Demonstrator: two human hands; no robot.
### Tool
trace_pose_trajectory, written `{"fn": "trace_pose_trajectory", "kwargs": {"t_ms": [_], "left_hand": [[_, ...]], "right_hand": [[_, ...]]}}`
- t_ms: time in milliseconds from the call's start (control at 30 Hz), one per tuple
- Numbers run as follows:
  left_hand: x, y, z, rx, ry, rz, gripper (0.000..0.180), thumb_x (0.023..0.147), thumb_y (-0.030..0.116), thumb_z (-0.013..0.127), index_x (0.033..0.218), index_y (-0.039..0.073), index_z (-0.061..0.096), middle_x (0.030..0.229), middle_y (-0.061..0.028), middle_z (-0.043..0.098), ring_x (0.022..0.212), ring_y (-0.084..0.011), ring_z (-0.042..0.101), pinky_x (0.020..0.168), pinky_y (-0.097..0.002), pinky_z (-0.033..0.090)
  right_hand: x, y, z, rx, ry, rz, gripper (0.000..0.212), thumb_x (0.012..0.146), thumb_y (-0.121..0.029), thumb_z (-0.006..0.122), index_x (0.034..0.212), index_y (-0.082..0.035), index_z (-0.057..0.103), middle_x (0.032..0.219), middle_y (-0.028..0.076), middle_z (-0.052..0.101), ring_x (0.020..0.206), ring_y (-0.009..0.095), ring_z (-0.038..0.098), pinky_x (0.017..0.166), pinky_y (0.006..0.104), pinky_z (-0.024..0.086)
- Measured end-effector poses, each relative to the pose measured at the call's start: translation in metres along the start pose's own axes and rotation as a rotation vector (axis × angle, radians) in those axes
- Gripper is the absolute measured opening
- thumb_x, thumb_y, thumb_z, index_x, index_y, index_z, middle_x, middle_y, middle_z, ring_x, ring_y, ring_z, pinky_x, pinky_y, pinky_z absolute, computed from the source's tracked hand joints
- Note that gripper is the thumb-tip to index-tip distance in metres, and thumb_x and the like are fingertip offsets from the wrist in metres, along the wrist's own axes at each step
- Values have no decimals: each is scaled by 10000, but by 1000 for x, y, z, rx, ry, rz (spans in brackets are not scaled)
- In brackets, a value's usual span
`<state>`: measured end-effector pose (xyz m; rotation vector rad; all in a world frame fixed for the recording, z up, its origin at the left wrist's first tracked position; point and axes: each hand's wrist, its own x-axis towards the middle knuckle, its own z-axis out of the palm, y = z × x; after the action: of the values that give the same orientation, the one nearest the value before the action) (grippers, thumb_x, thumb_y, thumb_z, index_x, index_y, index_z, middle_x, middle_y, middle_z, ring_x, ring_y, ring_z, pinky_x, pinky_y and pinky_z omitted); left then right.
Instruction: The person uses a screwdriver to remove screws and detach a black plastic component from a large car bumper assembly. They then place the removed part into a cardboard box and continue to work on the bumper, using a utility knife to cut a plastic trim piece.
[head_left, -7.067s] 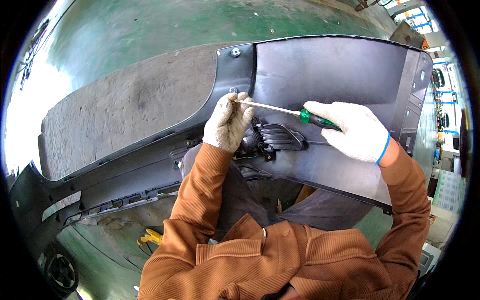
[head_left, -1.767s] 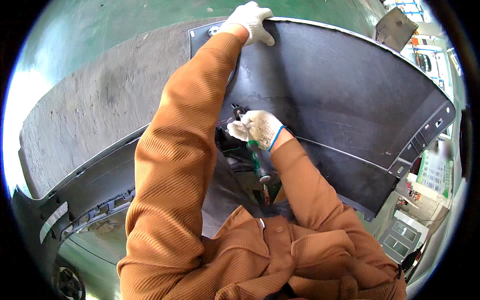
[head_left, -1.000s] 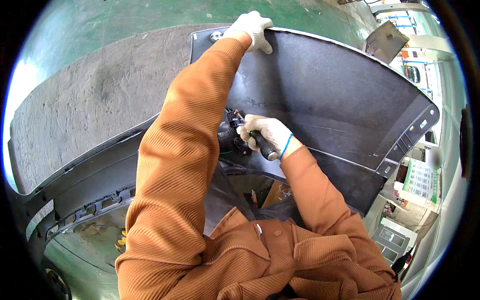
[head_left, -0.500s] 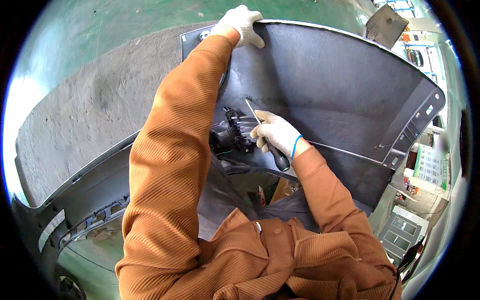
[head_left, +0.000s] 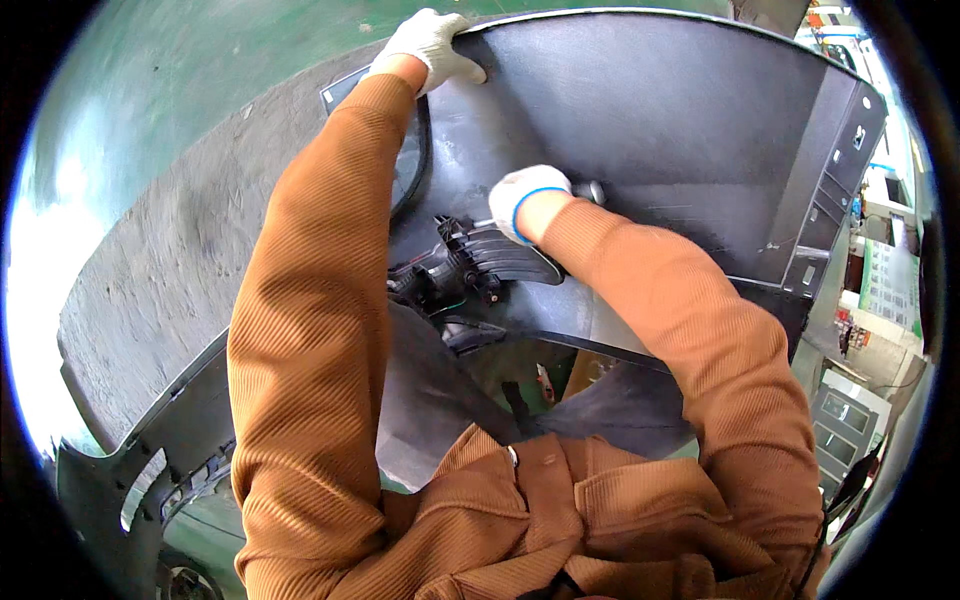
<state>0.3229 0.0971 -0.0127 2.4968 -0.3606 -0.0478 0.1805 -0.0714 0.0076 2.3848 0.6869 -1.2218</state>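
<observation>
Gripped scrwdrvr (head_left: 597, 192) in closed R hand (head_left: 530, 193), angled twd blk vented part (head_left: 512, 256) on dk grey panel (head_left: 665, 105); couldn't tell if touching. Clasped panel's top edge w/ L hand (head_left: 425, 47). Could've slipped & scratched panel if pushed too hard or braced poorly.

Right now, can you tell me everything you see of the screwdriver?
The screwdriver runs roughly sideways in the gloved right hand, which hides its middle. Its thin, straight shaft looks like silvery metal and points left, sloping slightly down the picture. The rounded, greyish handle end sticks out on the right. The shaft touches or passes close to the black ribbed part; I can't tell which.
</observation>
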Motion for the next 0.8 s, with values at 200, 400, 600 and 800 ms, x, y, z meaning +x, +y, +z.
{"fn": "trace_pose_trajectory", "kwargs": {"t_ms": [200,400,600,800], "left_hand": [[0,5,2,-51,25,49,725,721,401,902,1357,123,695,1256,-232,686,1185,-408,639,1053,-434,511],[-79,-10,19,-451,351,-172,508,830,370,843,1223,64,744,1043,-149,748,957,-271,710,898,-364,556],[-208,-22,55,-368,-483,-469,368,940,347,694,1120,37,774,1055,-180,769,995,-302,736,921,-391,560],[-215,-33,113,227,-1064,-494,396,999,388,585,1233,122,762,1307,-167,708,1260,-358,651,1051,-427,527]], "right_hand": [[21,-22,3,45,167,-44,266,935,-162,610,1074,-81,821,1112,168,789,1049,348,760,864,479,590],[6,-14,20,225,174,29,273,960,-184,586,1053,-92,827,1109,166,785,1041,343,762,862,469,602],[-12,-10,18,193,187,29,256,943,-175,601,1016,-71,823,1042,173,791,990,362,769,827,457,609],[-13,-12,4,172,144,-14,243,925,-169,629,1037,-72,821,1069,179,789,1009,362,768,840,465,607]]}}
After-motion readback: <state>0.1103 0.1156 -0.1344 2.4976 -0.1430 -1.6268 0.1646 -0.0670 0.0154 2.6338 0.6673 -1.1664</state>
